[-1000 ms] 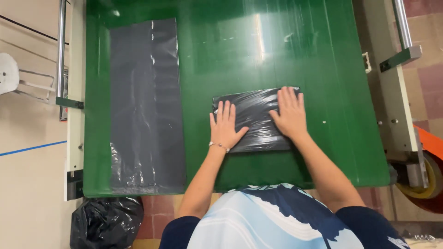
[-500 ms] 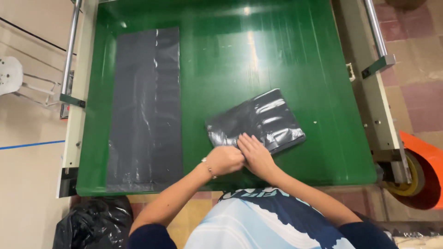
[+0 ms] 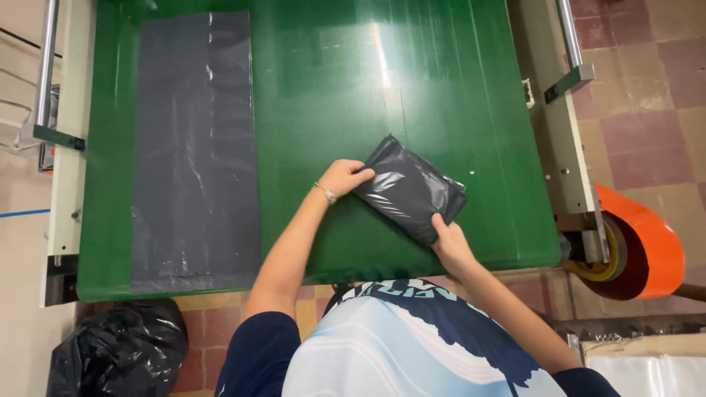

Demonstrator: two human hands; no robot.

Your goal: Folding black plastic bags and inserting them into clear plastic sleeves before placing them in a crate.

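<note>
Near the front edge of the green table (image 3: 441, 110), a little right of centre, lies a folded black plastic bag (image 3: 408, 190), turned at a slant so that one corner points toward the person. It looks thin, glossy film folded into a flat packet of several layers: I judge it very light, soft and limp, slick against itself and against the smooth table, so the layers would likely slide apart or spring open unless pinched together. Its folded edges and corners seem the surest places to take hold, with fingers on top and thumb beneath. The left hand (image 3: 344, 176) rests at the packet's upper left edge, fingers curled and pressing on the film. The right hand (image 3: 450, 242) grips the near corner, fingers closed over it. To the left, well apart, a second black bag (image 3: 195, 147) lies spread flat along the table. An orange roll (image 3: 636, 242) sits at the right side, and a crumpled black sack (image 3: 121, 353) rests on the tiled floor.
</note>
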